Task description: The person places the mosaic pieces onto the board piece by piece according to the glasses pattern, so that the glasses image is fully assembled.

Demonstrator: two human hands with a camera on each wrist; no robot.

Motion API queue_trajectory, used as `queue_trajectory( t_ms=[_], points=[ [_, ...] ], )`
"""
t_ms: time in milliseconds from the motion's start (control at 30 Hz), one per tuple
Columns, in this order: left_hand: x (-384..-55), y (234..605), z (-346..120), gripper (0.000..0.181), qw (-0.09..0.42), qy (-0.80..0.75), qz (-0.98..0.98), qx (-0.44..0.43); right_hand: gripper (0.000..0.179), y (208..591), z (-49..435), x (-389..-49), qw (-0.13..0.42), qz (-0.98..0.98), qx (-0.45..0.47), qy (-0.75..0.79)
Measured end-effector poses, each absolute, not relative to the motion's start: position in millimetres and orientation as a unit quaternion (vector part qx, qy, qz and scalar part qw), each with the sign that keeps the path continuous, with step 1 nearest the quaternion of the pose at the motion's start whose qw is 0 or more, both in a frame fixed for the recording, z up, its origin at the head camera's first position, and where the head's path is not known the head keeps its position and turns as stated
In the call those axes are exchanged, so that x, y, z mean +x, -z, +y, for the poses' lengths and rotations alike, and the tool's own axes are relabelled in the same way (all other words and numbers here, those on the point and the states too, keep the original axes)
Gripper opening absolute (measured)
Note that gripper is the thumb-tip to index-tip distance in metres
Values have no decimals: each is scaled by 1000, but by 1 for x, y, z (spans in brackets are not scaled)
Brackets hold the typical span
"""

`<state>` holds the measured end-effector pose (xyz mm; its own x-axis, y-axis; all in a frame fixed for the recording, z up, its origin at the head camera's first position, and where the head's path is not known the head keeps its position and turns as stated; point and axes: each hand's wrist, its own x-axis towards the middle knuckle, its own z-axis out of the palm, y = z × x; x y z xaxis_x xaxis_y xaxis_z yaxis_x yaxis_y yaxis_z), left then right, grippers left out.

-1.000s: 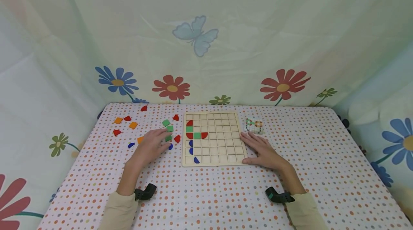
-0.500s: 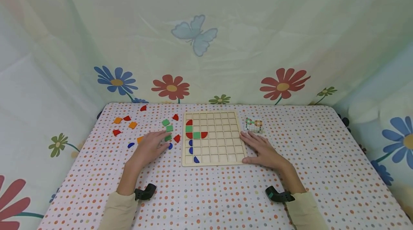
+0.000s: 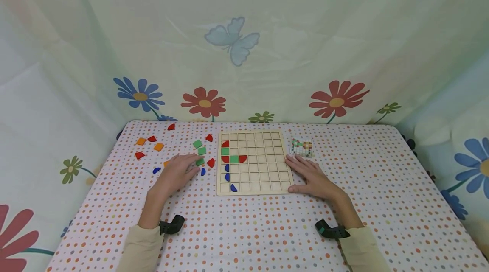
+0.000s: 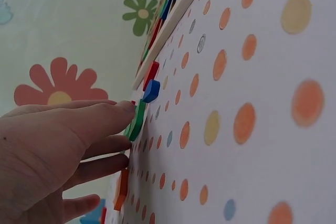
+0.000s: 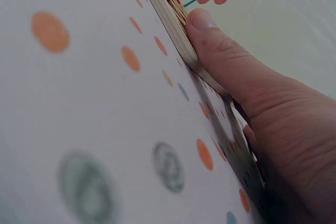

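Observation:
My left hand (image 3: 176,173) hovers low over the loose pieces left of the board, fingers loosely extended, holding nothing. Near its fingertips lie a green square tile (image 3: 200,162) and a blue half-round piece (image 3: 203,172); whether they touch cannot be told. An orange tile (image 4: 121,190) is partly hidden under this hand. The wooden grid board (image 3: 263,170) carries red quarter-round pieces (image 3: 243,159), green squares (image 3: 234,159) and blue pieces (image 3: 234,187) in its left columns. My right hand (image 3: 311,178) rests along the board's right edge, its thumb (image 5: 210,35) on the near corner.
A small pattern card (image 3: 301,148) lies beyond the right hand. Farther left are scattered orange tiles (image 3: 158,147), red quarter-rounds (image 3: 140,155) and a blue piece (image 3: 156,170). Dotted cloth (image 3: 244,229) covers the table, and a flowered curtain (image 3: 290,51) hangs behind it.
My left hand has drawn back very slightly to the left, uncovering more of the blue piece by its thumb. The right hand and the board pieces stay as they were.

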<state>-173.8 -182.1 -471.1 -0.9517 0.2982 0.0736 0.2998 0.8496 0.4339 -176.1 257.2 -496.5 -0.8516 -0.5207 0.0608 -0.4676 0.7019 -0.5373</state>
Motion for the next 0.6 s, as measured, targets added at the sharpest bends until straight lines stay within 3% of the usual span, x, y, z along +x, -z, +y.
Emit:
queue_trajectory(
  t_ms=[600],
  points=[
    [-174, 471, -181, 37, 26, 216, -962, -165, 89, 493, 256, -175, 60, 922, -262, 279]
  ],
)
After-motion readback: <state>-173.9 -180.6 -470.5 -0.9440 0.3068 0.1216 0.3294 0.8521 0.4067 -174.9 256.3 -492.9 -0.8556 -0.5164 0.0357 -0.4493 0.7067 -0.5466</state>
